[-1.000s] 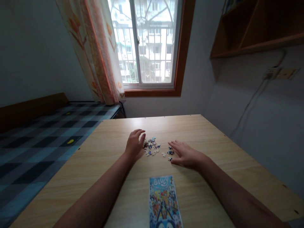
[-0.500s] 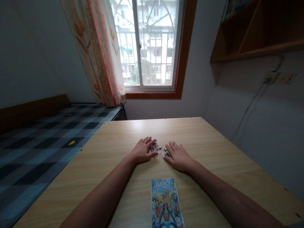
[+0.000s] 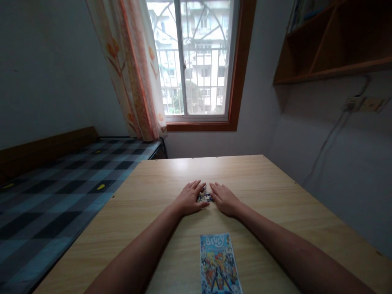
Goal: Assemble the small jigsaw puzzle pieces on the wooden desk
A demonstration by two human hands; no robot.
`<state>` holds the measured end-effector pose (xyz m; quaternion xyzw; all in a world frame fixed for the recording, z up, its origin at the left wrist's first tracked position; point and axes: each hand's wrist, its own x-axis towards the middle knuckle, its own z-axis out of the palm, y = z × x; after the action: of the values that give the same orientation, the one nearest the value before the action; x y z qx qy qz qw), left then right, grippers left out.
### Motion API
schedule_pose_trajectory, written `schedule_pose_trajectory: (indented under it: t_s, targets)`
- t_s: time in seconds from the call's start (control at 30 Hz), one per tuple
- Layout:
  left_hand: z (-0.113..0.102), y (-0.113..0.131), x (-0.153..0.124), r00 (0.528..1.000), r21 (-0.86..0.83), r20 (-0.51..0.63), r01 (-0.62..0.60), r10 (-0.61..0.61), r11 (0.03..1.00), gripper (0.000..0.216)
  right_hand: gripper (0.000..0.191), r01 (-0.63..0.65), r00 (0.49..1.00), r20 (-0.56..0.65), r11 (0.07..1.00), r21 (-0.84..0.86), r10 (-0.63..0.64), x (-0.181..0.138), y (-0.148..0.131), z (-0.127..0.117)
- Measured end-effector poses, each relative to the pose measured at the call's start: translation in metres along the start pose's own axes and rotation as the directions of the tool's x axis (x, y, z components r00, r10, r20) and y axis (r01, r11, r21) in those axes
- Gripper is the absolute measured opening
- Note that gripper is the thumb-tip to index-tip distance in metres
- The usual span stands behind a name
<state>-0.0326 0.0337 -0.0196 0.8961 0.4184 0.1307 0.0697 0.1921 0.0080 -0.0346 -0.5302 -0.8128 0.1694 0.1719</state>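
Note:
A small heap of jigsaw puzzle pieces [image 3: 204, 197] lies on the wooden table [image 3: 147, 228], squeezed between my two hands. My left hand [image 3: 190, 199] lies flat on the table with its fingers stretched out, touching the heap's left side. Flat on the other side, my right hand [image 3: 223, 199] presses against the heap. Both hands partly hide the pieces. A colourful puzzle picture card [image 3: 219, 264] lies flat on the table nearer to me, between my forearms.
A bed with a dark checked cover [image 3: 61, 192] stands left of the table. Behind the table are a window [image 3: 199, 61] with a patterned curtain [image 3: 134, 73]. A wooden shelf [image 3: 333, 41] hangs on the right wall above a wall socket [image 3: 364, 104] with a cable.
Both hands have slid inward across the table. The scattered puzzle pieces are now pushed together into a tight heap between them.

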Motion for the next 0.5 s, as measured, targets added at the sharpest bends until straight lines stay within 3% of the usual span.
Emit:
schedule_pose_trajectory:
  t_s: [0.1, 0.2, 0.3, 0.5]
  targets:
    - [-0.002, 0.007, 0.003, 0.998, 0.014, 0.016, 0.059, -0.059, 0.998, 0.087, 0.056, -0.087, 0.973, -0.197, 0.981, 0.175, 0.121, -0.004, 0.011, 0.000]
    - [0.002, 0.019, 0.012, 0.988, 0.033, 0.016, 0.156, -0.157, 0.987, 0.086, 0.055, -0.098, 0.932, -0.292, 0.927, 0.362, 0.212, -0.006, 0.018, -0.002]
    - [0.008, 0.029, 0.020, 0.983, 0.044, 0.008, 0.184, -0.184, 0.982, 0.081, 0.053, -0.089, 0.930, -0.288, 0.901, 0.424, 0.227, -0.006, 0.020, -0.003]
    - [0.015, 0.036, 0.023, 0.993, -0.029, -0.072, 0.089, -0.091, 0.996, 0.056, 0.061, -0.090, 0.949, -0.256, 0.935, 0.342, 0.185, -0.004, 0.022, -0.001]
